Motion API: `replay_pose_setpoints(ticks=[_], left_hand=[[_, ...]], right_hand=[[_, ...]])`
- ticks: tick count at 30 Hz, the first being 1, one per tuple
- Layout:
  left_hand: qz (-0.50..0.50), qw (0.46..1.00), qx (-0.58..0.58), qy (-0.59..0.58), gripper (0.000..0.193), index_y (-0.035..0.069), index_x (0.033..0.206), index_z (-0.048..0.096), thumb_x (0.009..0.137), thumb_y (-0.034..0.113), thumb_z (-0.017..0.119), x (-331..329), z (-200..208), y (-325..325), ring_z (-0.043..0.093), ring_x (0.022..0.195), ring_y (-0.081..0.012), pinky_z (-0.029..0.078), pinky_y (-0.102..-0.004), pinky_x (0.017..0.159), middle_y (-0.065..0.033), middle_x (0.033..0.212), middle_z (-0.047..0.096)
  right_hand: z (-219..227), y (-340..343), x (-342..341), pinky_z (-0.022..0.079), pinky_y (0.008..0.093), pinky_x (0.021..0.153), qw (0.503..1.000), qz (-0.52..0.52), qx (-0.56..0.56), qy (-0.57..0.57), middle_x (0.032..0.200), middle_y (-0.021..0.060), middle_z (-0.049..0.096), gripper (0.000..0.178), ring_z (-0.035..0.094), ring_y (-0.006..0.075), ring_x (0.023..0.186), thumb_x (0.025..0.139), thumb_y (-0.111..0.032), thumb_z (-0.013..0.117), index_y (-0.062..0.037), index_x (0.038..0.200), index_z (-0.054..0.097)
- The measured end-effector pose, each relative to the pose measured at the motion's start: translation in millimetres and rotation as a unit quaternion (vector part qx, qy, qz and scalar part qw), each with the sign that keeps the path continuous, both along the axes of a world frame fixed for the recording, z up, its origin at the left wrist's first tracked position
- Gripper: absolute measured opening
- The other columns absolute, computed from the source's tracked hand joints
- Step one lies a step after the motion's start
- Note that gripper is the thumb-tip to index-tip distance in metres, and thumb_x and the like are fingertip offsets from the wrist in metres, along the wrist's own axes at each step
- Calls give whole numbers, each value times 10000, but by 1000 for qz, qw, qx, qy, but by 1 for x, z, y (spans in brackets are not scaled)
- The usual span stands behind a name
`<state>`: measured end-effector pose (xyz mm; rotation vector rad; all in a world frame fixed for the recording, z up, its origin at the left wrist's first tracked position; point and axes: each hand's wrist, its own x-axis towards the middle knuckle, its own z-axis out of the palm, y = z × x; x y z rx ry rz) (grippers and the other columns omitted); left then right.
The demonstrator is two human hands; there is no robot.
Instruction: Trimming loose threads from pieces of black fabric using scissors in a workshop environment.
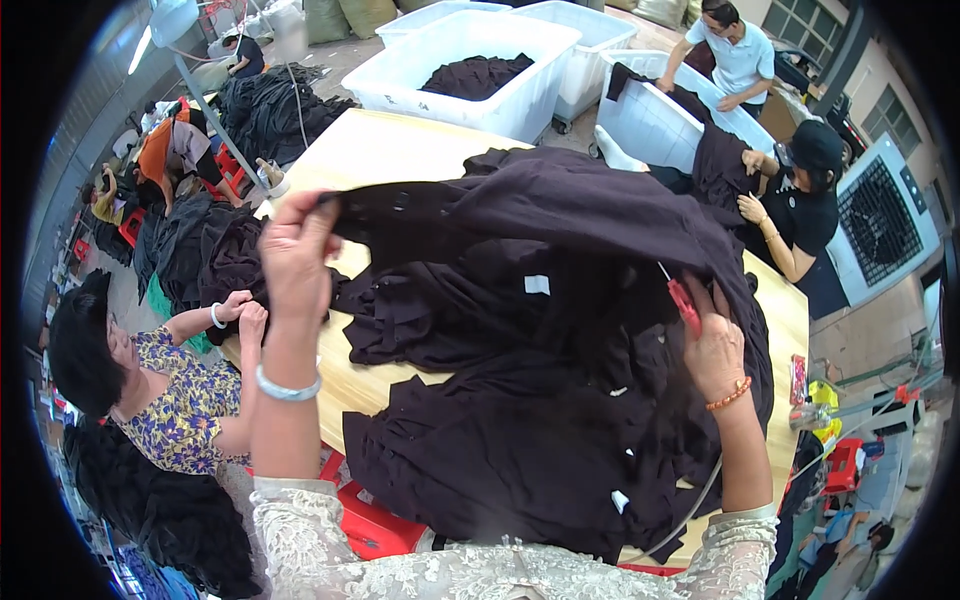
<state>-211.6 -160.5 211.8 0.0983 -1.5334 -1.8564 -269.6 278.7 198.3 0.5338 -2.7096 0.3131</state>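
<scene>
A dark garment [590,200] stretches in a raised band across the table between my two hands. My left hand [298,250] pinches one end of it, lifted at the left. In my right hand [715,350] is a small red-handled cutting tool [684,305], seemingly thread snips, its thin metal tip pointing up and left against the cloth. Whether those fingers also grip the garment is hidden. More dark garments [500,440] lie heaped beneath on the pale wooden table [790,310]. Small white tags or scraps [537,285] show on them.
White plastic bins [460,45] stand beyond the table, one holding dark cloth. Co-workers [800,200] handle garments at the far right, and another person [180,380] sits at the left. Dark cloth piles [160,520] flank the left side. A red stool [375,525] is near me.
</scene>
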Motion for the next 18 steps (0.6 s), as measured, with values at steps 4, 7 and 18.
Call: replay_pose_setpoints(ticks=[4,7,18], left_hand=[[-70,975,-77,-196,148,13,1010,635,865,39,643,-47,-74,-7,562,641,-67,488,-201,616,-1,828,633],[-96,924,-259,-265,740,11,1296,474,667,173,829,-80,-133,14,576,1051,-241,479,-364,923,-158,1182,554],[-163,752,-601,-217,1288,111,1518,21,546,201,861,-200,-143,82,362,1303,-427,313,-557,1036,-238,1400,378]], right_hand=[[-24,1,-36,494,500,777,948,-23,128,-289,1104,240,596,382,611,408,934,798,-136,637,-79,1171,578],[-69,10,-17,408,467,998,981,108,72,-143,1397,249,395,531,481,406,1174,729,-59,695,-100,1242,565],[-113,-8,-22,433,460,995,942,49,19,-331,1439,278,333,476,482,458,1165,830,-105,619,-101,1295,516]])
